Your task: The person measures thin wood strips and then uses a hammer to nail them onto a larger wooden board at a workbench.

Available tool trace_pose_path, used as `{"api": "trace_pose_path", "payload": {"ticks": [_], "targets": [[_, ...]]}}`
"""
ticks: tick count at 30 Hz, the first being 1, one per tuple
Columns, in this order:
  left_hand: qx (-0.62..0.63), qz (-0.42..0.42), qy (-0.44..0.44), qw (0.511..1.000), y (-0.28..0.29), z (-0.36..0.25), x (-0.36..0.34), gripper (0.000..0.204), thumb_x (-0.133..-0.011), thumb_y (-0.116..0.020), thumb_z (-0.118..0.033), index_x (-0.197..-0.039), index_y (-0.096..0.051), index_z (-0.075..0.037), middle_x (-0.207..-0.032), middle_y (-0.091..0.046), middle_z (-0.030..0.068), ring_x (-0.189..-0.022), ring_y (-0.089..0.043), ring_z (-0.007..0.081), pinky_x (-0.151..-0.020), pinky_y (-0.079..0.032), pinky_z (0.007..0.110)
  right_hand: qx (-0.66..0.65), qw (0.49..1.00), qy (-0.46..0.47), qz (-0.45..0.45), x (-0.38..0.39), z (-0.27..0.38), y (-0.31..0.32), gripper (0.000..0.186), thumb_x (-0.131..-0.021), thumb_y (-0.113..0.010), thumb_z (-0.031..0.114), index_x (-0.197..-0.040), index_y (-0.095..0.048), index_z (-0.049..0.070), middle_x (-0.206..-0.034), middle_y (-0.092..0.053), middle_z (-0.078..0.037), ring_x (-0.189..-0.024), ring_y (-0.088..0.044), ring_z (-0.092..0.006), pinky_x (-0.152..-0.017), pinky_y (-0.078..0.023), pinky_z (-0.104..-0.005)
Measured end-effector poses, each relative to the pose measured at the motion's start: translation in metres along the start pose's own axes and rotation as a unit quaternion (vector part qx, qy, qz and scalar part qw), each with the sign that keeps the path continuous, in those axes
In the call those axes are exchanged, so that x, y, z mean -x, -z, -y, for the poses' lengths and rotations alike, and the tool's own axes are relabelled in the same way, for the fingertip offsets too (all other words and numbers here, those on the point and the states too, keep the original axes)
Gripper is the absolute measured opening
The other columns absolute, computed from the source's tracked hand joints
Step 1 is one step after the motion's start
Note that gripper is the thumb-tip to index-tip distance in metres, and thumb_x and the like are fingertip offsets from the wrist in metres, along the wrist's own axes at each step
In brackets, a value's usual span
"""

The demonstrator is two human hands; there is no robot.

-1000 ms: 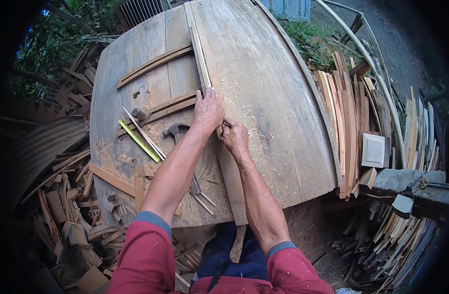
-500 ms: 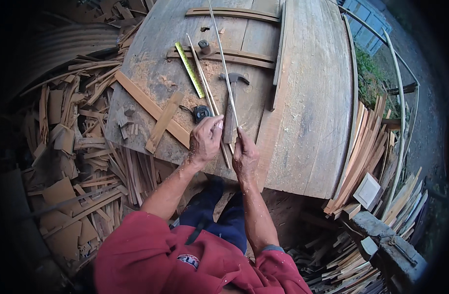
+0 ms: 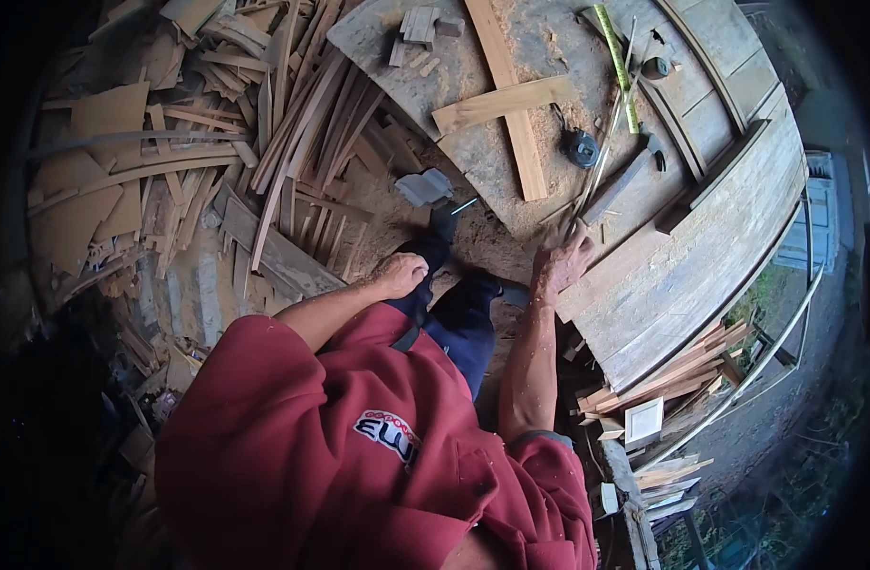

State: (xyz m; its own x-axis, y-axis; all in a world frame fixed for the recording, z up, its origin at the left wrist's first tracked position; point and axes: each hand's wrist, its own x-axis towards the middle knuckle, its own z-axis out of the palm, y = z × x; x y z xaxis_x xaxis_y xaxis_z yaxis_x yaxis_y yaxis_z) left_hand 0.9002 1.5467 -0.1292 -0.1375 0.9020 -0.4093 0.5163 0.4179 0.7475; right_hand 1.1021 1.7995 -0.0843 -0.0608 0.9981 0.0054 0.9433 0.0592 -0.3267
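My left hand (image 3: pixel 400 275) is down off the table, over my left thigh, with its fingers curled in; whatever it may hold is hidden. A short pale sliver (image 3: pixel 464 205) shows near my left foot. At the near edge of the table (image 3: pixel 473 171), my right hand (image 3: pixel 562 260) has its fingers closed at the near ends of several thin wooden strips (image 3: pixel 601 157). A claw hammer (image 3: pixel 620 188) lies just right of these strips, its head farther away. To their left sits a black tape measure (image 3: pixel 581 148). The yellow-green ruler (image 3: pixel 610 43) lies beyond.
Two crossed boards (image 3: pixel 511 102) lie on the tabletop, with small wood blocks (image 3: pixel 420 26) behind them. Slotted wooden pieces (image 3: pixel 672 128) lie to the right. Scrap wood (image 3: pixel 197 133) is heaped on the left; stacked offcuts (image 3: pixel 668 375) stand at the right.
My left hand has left the strip and moved down and left, off the table. The right hand has stayed by the table's near edge. The view has swung toward the left and the floor.
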Motion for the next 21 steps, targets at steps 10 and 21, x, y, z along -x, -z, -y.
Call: {"api": "trace_pose_path", "payload": {"ticks": [10,21], "targets": [[-0.028,-0.086,0.456,0.885,-0.033,0.124,0.234,0.031,-0.092,-0.055,-0.031,-0.1,-0.072,-0.007,-0.104,-0.07,0.0213,-0.103,-0.066,0.0379,-0.09,-0.052,0.046,0.07,0.992,-0.002,0.102,-0.034,-0.003,-0.017,0.037,-0.082,-0.061,0.026,-0.11,-0.068,0.003,-0.102,-0.071,-0.023,-0.097,-0.067,-0.0406,-0.085,-0.051,-0.0485],[0.062,-0.119,0.303,0.943,-0.206,0.041,0.32,0.027,-0.071,-0.072,-0.022,-0.093,-0.073,-0.006,-0.09,-0.071,0.022,-0.089,-0.07,0.0387,-0.079,-0.057,0.047,-0.016,0.972,0.187,0.143,-0.043,-0.029,-0.046,0.051,-0.084,-0.065,0.03,-0.123,-0.062,-0.003,-0.114,-0.067,-0.027,-0.102,-0.065,-0.0419,-0.086,-0.051,-0.0492]]}}
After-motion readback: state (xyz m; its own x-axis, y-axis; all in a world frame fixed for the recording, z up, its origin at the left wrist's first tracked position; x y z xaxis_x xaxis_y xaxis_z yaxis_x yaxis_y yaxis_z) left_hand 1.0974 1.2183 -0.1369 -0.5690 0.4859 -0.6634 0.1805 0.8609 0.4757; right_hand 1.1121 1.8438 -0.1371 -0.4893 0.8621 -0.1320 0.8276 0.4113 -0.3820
